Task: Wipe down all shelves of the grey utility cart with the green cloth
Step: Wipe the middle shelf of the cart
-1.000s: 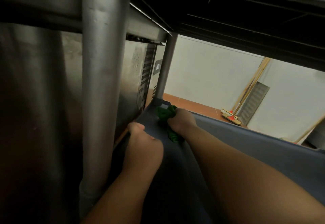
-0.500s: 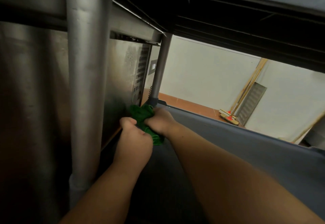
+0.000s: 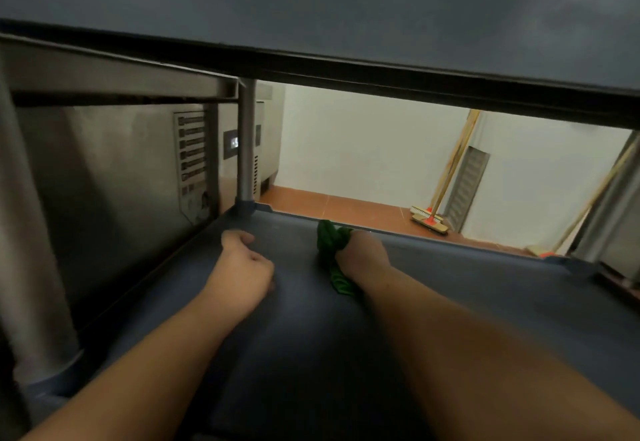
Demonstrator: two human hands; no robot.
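Observation:
I look along a lower shelf of the grey utility cart (image 3: 467,302), with the shelf above (image 3: 311,0) filling the top of the view. My right hand (image 3: 360,250) presses the bunched green cloth (image 3: 330,253) onto the shelf close to its far rim. Part of the cloth trails back under my wrist. My left hand (image 3: 242,264) rests loosely curled on the shelf's left side, holding nothing; its fingertips are tucked out of sight.
Metal cart posts stand at the near left (image 3: 31,267), the far left corner (image 3: 246,149) and the right (image 3: 609,205). A stainless steel appliance (image 3: 131,170) sits against the cart's left side. Brooms (image 3: 433,218) lean on the white wall over a red tiled floor.
My right hand has slid the cloth rightward along the far rim, away from the far left post. My left hand has left the cloth. The view has swung right and lifted.

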